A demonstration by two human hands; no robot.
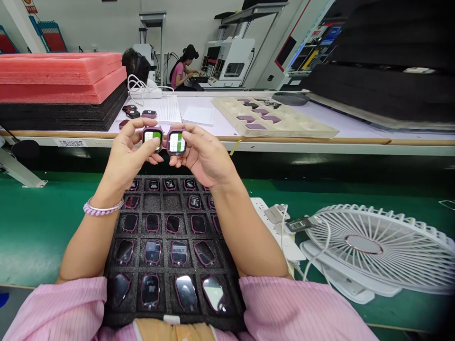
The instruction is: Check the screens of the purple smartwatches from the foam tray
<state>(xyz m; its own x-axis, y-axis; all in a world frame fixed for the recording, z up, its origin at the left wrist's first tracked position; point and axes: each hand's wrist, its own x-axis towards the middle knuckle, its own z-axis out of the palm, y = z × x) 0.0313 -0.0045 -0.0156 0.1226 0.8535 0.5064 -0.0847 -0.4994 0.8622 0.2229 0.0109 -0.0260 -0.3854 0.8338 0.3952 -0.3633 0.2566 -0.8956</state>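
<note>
Grasping two lit watches (175, 144), one apiece, left hand (130, 148) and right hand (209, 154) hover near one tray (151, 203).

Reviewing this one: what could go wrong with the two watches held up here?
1. The left hand has its thumb over the lit screen of its watch, which might smudge it or register a touch.
2. The right hand holds a similar watch close alongside; the cases could knock together.
3. A slipped fingertip grip might drop one onto the screens in the tray.
</note>
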